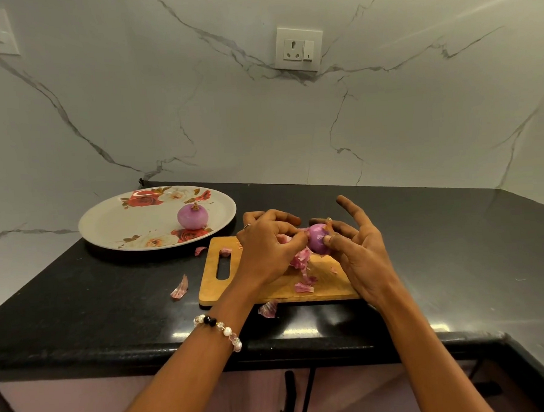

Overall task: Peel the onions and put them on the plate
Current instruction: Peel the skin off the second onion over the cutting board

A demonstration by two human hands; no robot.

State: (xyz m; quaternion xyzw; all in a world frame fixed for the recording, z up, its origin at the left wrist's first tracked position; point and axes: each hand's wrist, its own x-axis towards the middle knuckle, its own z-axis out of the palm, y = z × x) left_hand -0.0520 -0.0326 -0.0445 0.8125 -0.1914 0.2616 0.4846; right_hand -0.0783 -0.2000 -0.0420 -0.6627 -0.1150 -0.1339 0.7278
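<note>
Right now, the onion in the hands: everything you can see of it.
The onion in the hands is small, round and glossy purple, mostly peeled, with a scrap of papery skin at its top. It is held above the wooden cutting board, not resting on it. The right hand holds it by thumb and fingertips; the left hand pinches skin at its left side. Loose peels lie below it. Its underside is hidden.

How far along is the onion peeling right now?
Done: one peeled onion sits on the plate. In hand: a second onion over the cutting board, right hand holding it, left hand pinching skin. Left: finish peeling and plate it.
</note>
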